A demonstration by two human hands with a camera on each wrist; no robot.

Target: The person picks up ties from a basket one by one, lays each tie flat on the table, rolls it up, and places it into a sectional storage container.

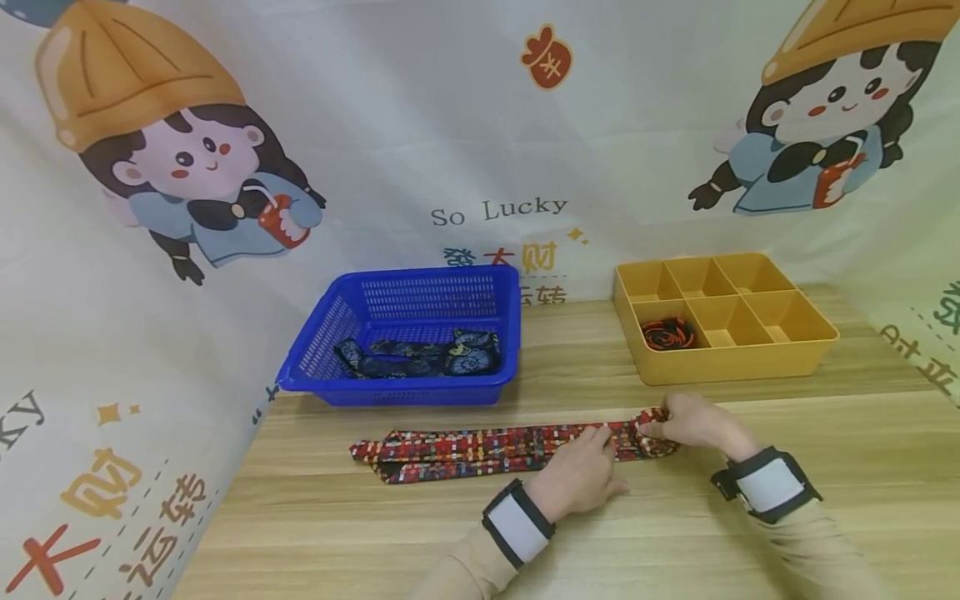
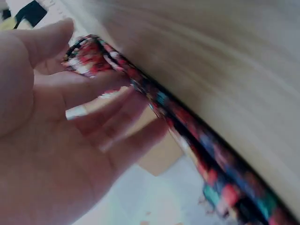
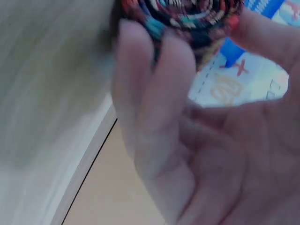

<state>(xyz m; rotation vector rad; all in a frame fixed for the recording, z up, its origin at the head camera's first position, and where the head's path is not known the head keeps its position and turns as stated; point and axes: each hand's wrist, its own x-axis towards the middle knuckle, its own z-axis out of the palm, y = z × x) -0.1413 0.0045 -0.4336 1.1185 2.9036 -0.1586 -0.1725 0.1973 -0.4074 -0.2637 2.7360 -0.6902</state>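
A red multicoloured necktie (image 1: 465,446) lies lengthwise on the table, its pointed ends to the left and its right end wound into a coil (image 3: 187,18). My right hand (image 1: 693,423) grips that coil, the thumb on one side and fingers on the other in the right wrist view. To the left of it, my left hand (image 1: 581,473) rests its fingertips on the flat stretch of the tie. Seen from the left wrist, the fingers (image 2: 136,145) are fairly straight and touch the tie's edge without curling round it.
A blue plastic basket (image 1: 423,392) behind the tie holds dark blue patterned fabric (image 1: 427,358). At the back right stands a yellow divided box (image 1: 735,362); its front left compartment contains a rolled black and orange-red strip (image 1: 669,333). A printed cloth (image 1: 622,142) hangs behind the table.
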